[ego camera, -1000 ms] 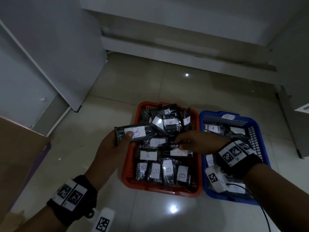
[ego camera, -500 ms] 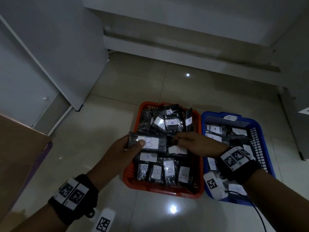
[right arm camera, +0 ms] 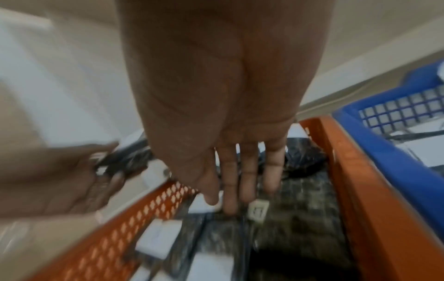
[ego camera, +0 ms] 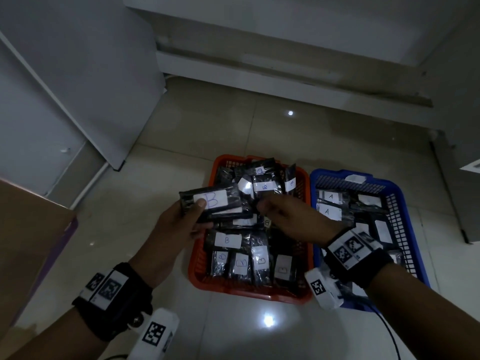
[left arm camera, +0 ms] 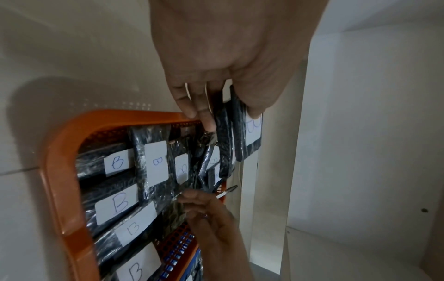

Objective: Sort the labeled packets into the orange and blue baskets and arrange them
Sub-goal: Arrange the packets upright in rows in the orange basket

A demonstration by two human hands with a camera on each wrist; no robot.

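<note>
On the floor stands the orange basket (ego camera: 249,294) with several black packets labeled B, some in a neat front row, others piled at the back. To its right the blue basket (ego camera: 348,175) holds packets labeled A (ego camera: 330,197). My left hand (ego camera: 197,211) grips a small stack of B packets (ego camera: 228,203) above the orange basket's left edge, thumb on the top label. In the left wrist view that hand (left arm camera: 230,116) pinches the stack (left arm camera: 240,136) edge-on. My right hand (ego camera: 270,209) hovers just right of the stack; its fingers (right arm camera: 240,190) are straight over the basket's packets and hold nothing.
A brown cardboard box (ego camera: 26,242) stands at the left edge. A white cabinet door (ego camera: 78,87) and a wall ledge (ego camera: 259,74) close off the back. A grey unit (ego camera: 462,178) stands right of the blue basket. Bare tiled floor (ego camera: 259,328) lies in front.
My left hand carried its B packet right, over the orange basket. My right hand lifted a packet from the basket, slid it under the B packet and let go.
</note>
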